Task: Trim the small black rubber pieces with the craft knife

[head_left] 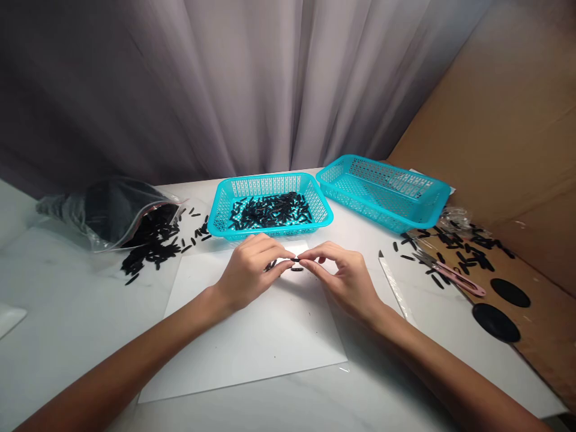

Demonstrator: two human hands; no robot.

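Observation:
A small black oblong piece (295, 260) is pinched at its two ends, between the thumb and forefinger of my left hand (252, 267) and those of my right hand (345, 275). Just below it, a second black oblong piece (297, 269) with small light marks lies on a white sheet (252, 354). A few more dark pieces show partly behind my left fingers. Beyond both hands stands a turquoise basket (215, 225), its floor strewn with many similar black pieces (274, 210).
Another turquoise basket (382, 213) stands at the back right. At left, a clear zip bag (103, 213) spills black pieces (150, 249). To the right lie a utility knife (393, 285), pink-handled scissors (454, 276), scattered black pieces (474, 258) and two black ovals (496, 322) by cardboard.

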